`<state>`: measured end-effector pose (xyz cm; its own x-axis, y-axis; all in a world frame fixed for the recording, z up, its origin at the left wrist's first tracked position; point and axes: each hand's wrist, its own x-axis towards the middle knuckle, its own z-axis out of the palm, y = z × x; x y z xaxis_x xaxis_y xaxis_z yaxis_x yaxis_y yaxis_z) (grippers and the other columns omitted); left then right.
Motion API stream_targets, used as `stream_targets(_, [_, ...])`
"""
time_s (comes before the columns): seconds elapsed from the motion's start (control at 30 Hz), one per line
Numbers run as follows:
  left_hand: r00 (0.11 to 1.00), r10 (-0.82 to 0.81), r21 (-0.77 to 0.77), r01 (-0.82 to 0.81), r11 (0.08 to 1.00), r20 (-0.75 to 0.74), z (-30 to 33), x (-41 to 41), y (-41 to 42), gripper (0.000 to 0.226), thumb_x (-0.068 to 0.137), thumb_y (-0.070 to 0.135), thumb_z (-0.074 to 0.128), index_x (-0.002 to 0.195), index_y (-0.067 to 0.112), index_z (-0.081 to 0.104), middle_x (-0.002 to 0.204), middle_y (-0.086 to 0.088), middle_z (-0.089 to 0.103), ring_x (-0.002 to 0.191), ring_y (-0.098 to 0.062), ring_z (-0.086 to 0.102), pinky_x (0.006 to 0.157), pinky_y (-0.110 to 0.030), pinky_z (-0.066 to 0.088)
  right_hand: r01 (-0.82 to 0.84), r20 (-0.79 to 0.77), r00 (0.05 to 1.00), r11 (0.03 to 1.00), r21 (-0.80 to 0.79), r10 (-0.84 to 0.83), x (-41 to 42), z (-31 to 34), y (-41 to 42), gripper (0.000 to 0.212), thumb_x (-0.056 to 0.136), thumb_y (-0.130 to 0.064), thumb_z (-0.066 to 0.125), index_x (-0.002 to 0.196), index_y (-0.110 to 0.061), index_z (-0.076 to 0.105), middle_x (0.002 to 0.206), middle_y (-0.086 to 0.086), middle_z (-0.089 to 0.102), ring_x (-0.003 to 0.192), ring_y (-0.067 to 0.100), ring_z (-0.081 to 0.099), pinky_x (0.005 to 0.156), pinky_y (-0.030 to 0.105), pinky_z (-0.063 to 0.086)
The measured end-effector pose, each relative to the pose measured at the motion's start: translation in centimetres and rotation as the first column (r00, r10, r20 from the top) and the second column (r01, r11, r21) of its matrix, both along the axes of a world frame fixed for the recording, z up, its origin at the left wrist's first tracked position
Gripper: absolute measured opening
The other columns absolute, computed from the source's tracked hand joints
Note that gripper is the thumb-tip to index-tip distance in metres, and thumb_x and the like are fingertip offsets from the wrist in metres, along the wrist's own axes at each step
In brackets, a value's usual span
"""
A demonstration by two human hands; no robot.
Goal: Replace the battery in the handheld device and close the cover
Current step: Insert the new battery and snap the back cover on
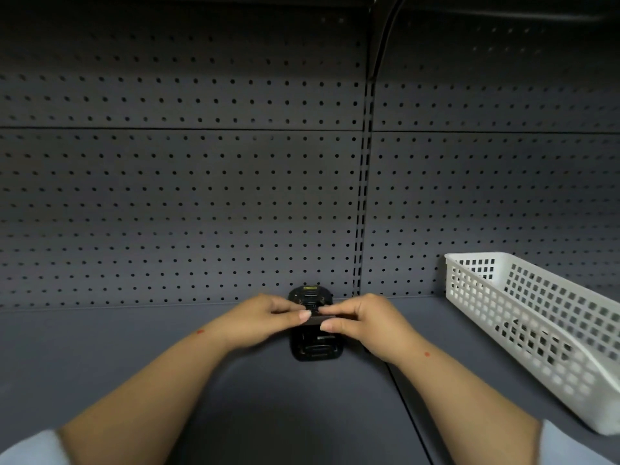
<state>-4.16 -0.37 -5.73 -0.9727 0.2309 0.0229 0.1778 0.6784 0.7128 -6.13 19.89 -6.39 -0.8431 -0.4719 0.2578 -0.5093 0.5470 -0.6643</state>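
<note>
A black handheld device [315, 347] lies back-up on the grey shelf, its far end close to the pegboard wall. Its battery bay looks open at the near end. A thin dark flat piece [318, 319], a battery or the cover, I cannot tell which, is held level just above the device's middle. My left hand [265, 320] pinches its left end between thumb and fingers. My right hand [365, 322] pinches its right end the same way. The fingers hide most of the piece and the device's middle.
A white plastic lattice basket [536, 330] stands on the shelf [134, 357] to the right, running from the wall toward me. A grey pegboard wall [201, 213] closes the back. A seam between shelf panels runs near my right forearm.
</note>
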Motion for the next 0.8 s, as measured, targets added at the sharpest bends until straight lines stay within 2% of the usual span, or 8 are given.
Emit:
stream_targets(0.07, [1.0, -0.003, 0.092, 0.004, 0.996, -0.011, -0.7, 0.1, -0.4, 0.032, 0.087, 0.034, 0.056, 0.116, 0.024, 0.061, 0.105, 0.021, 0.061, 0.086, 0.025, 0.051, 0.08, 0.004, 0.034, 0.005, 0.003, 1.0, 1.0, -0.018, -0.005, 0.0, -0.2, -0.1, 0.034, 0.079, -0.033, 0.068, 0.112, -0.026, 0.066, 0.118, -0.006, 0.067, 0.107, 0.0, 0.058, 0.085, 0.003, 0.036])
stream_targets(0.17, [0.998, 0.005, 0.138, 0.003, 0.99, -0.058, -1.7, 0.0, -0.6, 0.035, 0.085, 0.033, 0.057, 0.119, 0.025, 0.059, 0.118, 0.017, 0.058, 0.105, 0.014, 0.05, 0.098, -0.007, 0.032, 0.01, 0.003, 1.0, 0.999, -0.037, -0.01, -0.1, -0.5, -0.3, 0.035, 0.079, -0.032, 0.067, 0.114, -0.025, 0.065, 0.121, -0.005, 0.065, 0.111, 0.003, 0.057, 0.094, 0.013, 0.037])
stream_targets(0.27, [0.991, 0.016, 0.105, -0.003, 0.994, -0.13, -2.3, -0.3, -0.6, 0.037, 0.086, 0.029, 0.058, 0.122, 0.023, 0.056, 0.123, 0.015, 0.052, 0.116, 0.003, 0.047, 0.089, 0.004, 0.027, 0.011, -0.008, 1.0, 1.0, -0.017, -0.011, -0.3, -1.0, -0.5, 0.037, 0.079, -0.032, 0.067, 0.115, -0.025, 0.064, 0.123, -0.004, 0.064, 0.113, 0.004, 0.057, 0.097, 0.015, 0.038])
stream_targets(0.4, [0.976, 0.008, 0.051, 0.004, 0.999, -0.218, -2.7, -0.3, -0.5, 0.039, 0.085, 0.027, 0.06, 0.123, 0.02, 0.056, 0.122, 0.015, 0.05, 0.113, 0.006, 0.047, 0.085, 0.008, 0.024, 0.023, -0.035, 0.999, 1.0, 0.0, -0.023, -0.5, -1.5, -0.6, 0.038, 0.079, -0.03, 0.068, 0.117, -0.023, 0.063, 0.123, -0.005, 0.064, 0.113, 0.003, 0.057, 0.091, 0.004, 0.034])
stream_targets(0.47, [0.972, 0.008, 0.064, 0.007, 0.998, -0.233, -2.8, -0.2, -0.4, 0.038, 0.084, 0.026, 0.062, 0.121, 0.021, 0.058, 0.12, 0.014, 0.053, 0.103, 0.017, 0.048, 0.086, 0.006, 0.027, 0.034, -0.046, 0.998, 0.999, -0.004, -0.034, -0.5, -1.6, -0.5, 0.038, 0.079, -0.029, 0.068, 0.116, -0.023, 0.063, 0.123, -0.005, 0.064, 0.115, 0.002, 0.056, 0.084, -0.005, 0.03])
stream_targets(0.53, [0.973, 0.019, 0.101, 0.004, 0.995, -0.231, -2.8, -0.2, -0.3, 0.037, 0.082, 0.024, 0.064, 0.119, 0.021, 0.06, 0.116, 0.011, 0.06, 0.094, 0.02, 0.053, 0.084, 0.003, 0.033, 0.041, -0.051, 0.998, 0.999, -0.012, -0.042, -0.5, -1.7, -0.6, 0.038, 0.079, -0.029, 0.068, 0.116, -0.023, 0.063, 0.124, -0.004, 0.064, 0.115, 0.002, 0.055, 0.083, -0.006, 0.029])
stream_targets(0.7, [0.978, 0.021, 0.158, 0.012, 0.987, -0.207, -2.9, -0.1, -0.1, 0.026, 0.082, 0.02, 0.065, 0.103, 0.035, 0.063, 0.105, -0.006, 0.07, 0.094, -0.007, 0.064, 0.084, -0.01, 0.046, 0.058, -0.051, 0.997, 0.998, -0.018, -0.059, -0.5, -1.8, -0.6, 0.038, 0.078, -0.029, 0.07, 0.115, -0.022, 0.064, 0.123, -0.003, 0.064, 0.115, 0.002, 0.055, 0.08, -0.01, 0.027])
stream_targets(0.8, [0.977, 0.015, 0.158, 0.019, 0.987, -0.212, -2.9, 0.0, -0.2, 0.022, 0.081, 0.02, 0.066, 0.096, 0.037, 0.062, 0.098, -0.005, 0.07, 0.087, -0.007, 0.065, 0.084, -0.016, 0.048, 0.057, -0.031, 0.998, 0.998, -0.028, -0.058, -0.6, -1.9, -0.6, 0.038, 0.077, -0.028, 0.071, 0.114, -0.023, 0.064, 0.125, -0.004, 0.063, 0.115, 0.0, 0.054, 0.079, -0.012, 0.025])
